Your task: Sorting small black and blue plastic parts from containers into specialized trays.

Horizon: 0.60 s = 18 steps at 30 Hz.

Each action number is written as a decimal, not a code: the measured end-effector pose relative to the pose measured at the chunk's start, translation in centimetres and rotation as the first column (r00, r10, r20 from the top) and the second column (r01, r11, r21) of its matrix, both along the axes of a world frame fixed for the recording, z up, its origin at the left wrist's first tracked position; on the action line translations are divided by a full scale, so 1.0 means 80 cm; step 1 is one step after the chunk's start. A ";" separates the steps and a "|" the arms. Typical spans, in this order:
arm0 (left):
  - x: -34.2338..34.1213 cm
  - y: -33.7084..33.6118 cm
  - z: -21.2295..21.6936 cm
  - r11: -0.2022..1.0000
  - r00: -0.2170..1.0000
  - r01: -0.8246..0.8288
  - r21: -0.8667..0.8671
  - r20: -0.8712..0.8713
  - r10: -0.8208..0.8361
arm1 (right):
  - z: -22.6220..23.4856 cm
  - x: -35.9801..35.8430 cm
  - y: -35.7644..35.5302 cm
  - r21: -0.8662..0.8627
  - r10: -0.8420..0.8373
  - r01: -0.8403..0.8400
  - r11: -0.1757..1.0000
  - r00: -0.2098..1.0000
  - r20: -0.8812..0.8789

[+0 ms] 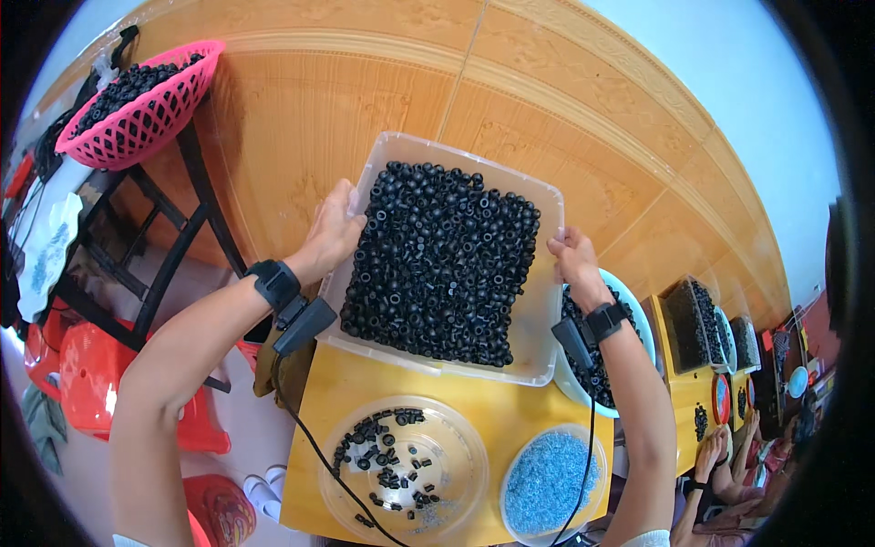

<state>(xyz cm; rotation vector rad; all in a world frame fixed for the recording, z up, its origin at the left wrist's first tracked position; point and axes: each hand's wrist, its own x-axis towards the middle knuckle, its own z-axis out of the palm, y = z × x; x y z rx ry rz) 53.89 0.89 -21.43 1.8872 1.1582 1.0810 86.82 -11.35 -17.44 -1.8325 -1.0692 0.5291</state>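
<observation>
Between my hands is a clear plastic bin (547,273) full of small black ring-like parts (442,264). My left hand (333,232) is closed on its left wall, and my right hand (576,260) grips the right wall. The bin is tilted so that its contents face me, over the far part of a yellow table (310,428). In front of it lies a round clear tray (465,447) with loose black parts (392,456) scattered on the left side. A white bowl of small pale blue pieces (551,479) sits to the right of that tray.
A pale blue basin (638,310) of black parts stands behind my right wrist. At the upper left, a pink basket (150,123) rests above a dark frame (173,228). Red plastic stools (96,374) are at the left. Other people's hands (715,451) and more bins (688,324) appear at the right.
</observation>
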 end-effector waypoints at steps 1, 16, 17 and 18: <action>-0.004 -0.009 0.001 0.995 1.000 0.007 0.096 0.026 -0.010 | 0.002 -0.003 -0.007 0.027 0.003 -0.004 1.000 0.999 0.036; -0.024 -0.053 0.024 0.986 0.990 -0.018 0.163 0.140 -0.005 | 0.015 -0.036 -0.040 0.182 -0.098 0.057 0.982 0.970 0.225; -0.025 -0.055 0.021 0.984 0.991 -0.017 0.178 0.131 -0.007 | 0.013 -0.036 -0.042 0.197 -0.098 0.056 0.979 0.973 0.209; -0.025 -0.053 0.018 0.979 0.990 -0.014 0.203 0.138 -0.015 | 0.013 -0.031 -0.041 0.160 -0.094 0.054 0.986 0.963 0.251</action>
